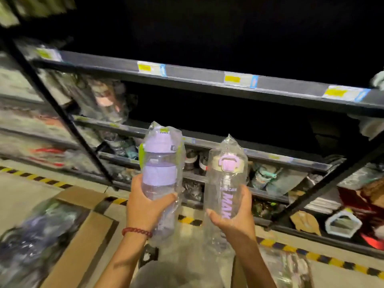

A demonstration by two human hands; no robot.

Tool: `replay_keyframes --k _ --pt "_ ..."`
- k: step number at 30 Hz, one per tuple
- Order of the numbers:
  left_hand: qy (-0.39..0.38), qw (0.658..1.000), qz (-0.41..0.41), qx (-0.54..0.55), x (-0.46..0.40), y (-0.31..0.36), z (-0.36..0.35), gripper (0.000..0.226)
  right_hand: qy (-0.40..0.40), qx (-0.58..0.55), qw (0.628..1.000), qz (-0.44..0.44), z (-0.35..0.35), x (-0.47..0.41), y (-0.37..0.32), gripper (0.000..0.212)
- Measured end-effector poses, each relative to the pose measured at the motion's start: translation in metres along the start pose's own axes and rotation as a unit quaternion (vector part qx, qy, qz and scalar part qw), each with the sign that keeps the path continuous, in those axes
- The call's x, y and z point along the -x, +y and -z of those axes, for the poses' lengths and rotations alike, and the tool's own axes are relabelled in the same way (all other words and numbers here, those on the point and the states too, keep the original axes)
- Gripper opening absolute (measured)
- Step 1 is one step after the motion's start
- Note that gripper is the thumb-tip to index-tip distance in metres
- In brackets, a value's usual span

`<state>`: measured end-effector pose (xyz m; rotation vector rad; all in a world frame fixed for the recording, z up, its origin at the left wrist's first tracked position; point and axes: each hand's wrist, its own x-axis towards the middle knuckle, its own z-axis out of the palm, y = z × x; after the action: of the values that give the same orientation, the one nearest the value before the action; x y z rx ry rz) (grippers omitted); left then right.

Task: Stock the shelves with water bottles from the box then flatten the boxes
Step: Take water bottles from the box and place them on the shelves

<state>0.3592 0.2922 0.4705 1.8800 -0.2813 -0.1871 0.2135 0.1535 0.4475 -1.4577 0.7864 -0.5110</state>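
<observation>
- Cardboard box (68, 242): lower left on the floor, flaps open, blurred wrapped stock inside; not yet flattened.
- Left hand (146, 206): red bead bracelet (137, 231) at the wrist; grip curled round the lower body of the lilac-banded bottle (161, 175).
- Lilac-banded bottle: in a clear plastic sleeve, long axis near upright, cap end up and pointing toward the shelves.
- Clear bottle with purple lettering (227, 183): also sleeved, near upright, just beside the first bottle and apart from it.
- Right hand (232, 213): grip wrapped round this bottle's lower half, thumb on the near side.
- Shelves (207, 80): dark metal rack with yellow price tags, ahead of and above both hands; the dark bay behind the tagged edge appears free. Both hands look about equally near it; judged step: lifting bottles up and forward, base first.
</observation>
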Motion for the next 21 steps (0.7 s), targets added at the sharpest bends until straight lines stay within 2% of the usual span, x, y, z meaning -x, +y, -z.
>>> replay_keyframes --k 6,9,15,17,19,21 --pt "0.064 0.998 0.026 0.003 -0.03 -0.019 0.053 0.079 -0.075 -0.01 0.997 0.002 -0.066 -0.027 -0.012 0.094" --pt "0.076 0.996 0.048 0.011 -0.056 -0.03 0.074 0.078 -0.089 -0.001 0.996 0.014 -0.101 -0.042 -0.016 0.102" --pt "0.047 0.996 0.066 0.037 -0.135 -0.048 0.112 0.079 -0.069 0.01 0.998 0.01 -0.181 -0.08 -0.029 0.107" --pt "0.052 0.997 0.054 0.017 -0.166 -0.055 0.122 0.075 -0.05 0.026 0.998 0.004 -0.21 -0.093 -0.031 0.108" --pt "0.047 0.997 0.028 -0.049 -0.196 -0.064 0.133 0.074 -0.032 0.037 0.999 -0.002 -0.238 -0.104 -0.032 0.108" --pt "0.015 0.996 0.05 -0.071 -0.226 -0.071 0.144 0.068 -0.015 0.046 0.999 -0.003 -0.265 -0.114 -0.034 0.106"
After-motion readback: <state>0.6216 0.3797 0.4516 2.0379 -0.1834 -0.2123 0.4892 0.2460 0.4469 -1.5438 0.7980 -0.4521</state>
